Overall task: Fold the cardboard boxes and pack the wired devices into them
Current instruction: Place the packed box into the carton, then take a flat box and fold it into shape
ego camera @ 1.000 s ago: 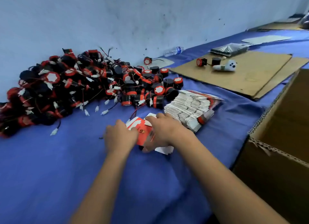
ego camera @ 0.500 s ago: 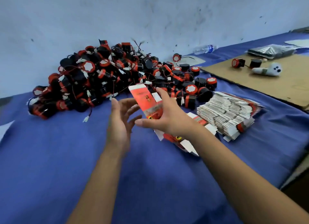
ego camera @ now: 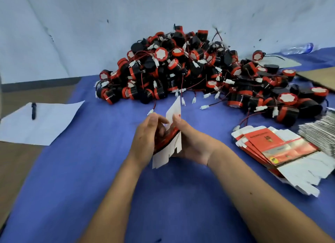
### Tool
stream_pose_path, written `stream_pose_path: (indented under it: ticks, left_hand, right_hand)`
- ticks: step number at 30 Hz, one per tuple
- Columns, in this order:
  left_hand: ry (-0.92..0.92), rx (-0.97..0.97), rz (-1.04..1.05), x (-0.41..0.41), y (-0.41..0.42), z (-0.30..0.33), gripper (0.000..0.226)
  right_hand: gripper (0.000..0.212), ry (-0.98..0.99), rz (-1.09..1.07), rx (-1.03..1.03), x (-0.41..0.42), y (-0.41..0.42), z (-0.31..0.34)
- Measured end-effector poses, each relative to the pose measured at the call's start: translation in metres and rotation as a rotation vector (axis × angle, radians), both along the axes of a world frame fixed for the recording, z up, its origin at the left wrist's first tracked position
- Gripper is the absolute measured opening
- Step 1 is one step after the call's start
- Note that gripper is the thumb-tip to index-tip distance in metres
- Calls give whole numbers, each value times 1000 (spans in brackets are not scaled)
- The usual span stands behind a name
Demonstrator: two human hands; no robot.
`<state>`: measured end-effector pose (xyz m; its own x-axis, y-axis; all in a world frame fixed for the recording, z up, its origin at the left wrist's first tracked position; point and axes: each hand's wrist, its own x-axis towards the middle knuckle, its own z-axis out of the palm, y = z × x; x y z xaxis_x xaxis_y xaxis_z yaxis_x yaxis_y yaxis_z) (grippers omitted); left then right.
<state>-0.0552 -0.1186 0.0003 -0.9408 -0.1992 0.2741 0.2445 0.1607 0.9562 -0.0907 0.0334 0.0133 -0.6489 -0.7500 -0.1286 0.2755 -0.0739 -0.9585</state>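
At the centre of the frame both hands hold one flat carton blank [ego camera: 169,134] on edge above the blue table [ego camera: 90,170], so the step in hand looks like popping it open into a sleeve. To do it well, I would press the two opposite creases toward each other until the walls square up, keep the white flaps at the bottom and top free, then tuck the bottom flaps before any device goes in. The left hand [ego camera: 147,134] curls its fingers round the left face, thumb up near the top flap; the right hand [ego camera: 188,139] cups the right side, fingers wrapped behind. The wired devices [ego camera: 199,74] lie heaped in the upper middle of the frame, and more flat blanks [ego camera: 275,148] lie at the right.
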Motion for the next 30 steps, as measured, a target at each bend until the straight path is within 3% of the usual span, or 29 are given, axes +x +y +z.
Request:
stream_pose_path:
  ticks: [2,5,7,9,15,19,24,27,30]
  left_hand:
    - [6,-91,18,0,0,-3,60]
    - [175,-240,119,2,2,-7,48]
    - [215,-245,184,2,1,-13,41]
    - [186,-216,184,2,1,-17,42]
    - [99,-43,176,8,2,-10,48]
    - [94,-31,218,15,8,-5,75]
    - [20,129,328,11,9,-2,83]
    - [-63,238,393,8,5,-8,80]
    - [-160,354,333,7,-2,-10,79]
  right_hand:
    - [75,-39,14,-72,0,2,-7]
    - [95,-19,46,-153,1,5,-14]
    - [122,-37,55,-191,2,5,-19]
    - [136,-76,67,-243,5,3,-22]
    - [112,-106,40,-312,7,-2,-22]
    - [89,35,51,-256,6,-3,-25]
    - [129,275,81,-105,11,-10,-26]
    - [122,464,56,-13,18,-17,-22]
    - [112,466,-42,-75,20,-19,-19]
